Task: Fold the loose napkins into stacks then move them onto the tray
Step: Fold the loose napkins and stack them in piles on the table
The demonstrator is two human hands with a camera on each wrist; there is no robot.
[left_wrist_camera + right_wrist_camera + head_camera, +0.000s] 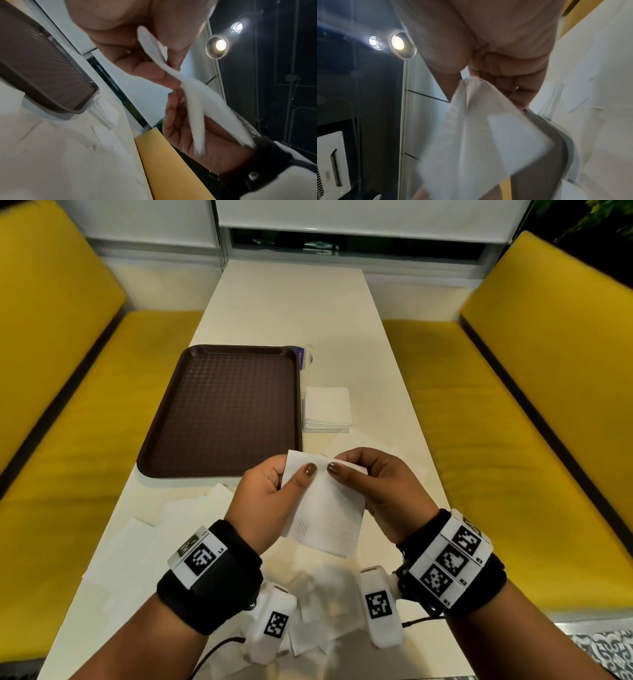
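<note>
While both hands pinch its top edge, left hand (263,494) and right hand (383,491) hold a thin white paper napkin (325,508) above the white table (291,313). Just beyond, a folded white napkin stack (327,409) sits beside the brown textured plastic tray (219,409).

Napkin (322,508) paper is seen as soft, matt, finely embossed; the tray (219,409) looks like brown plastic with a waffle texture, table (284,313) smooth.
</note>
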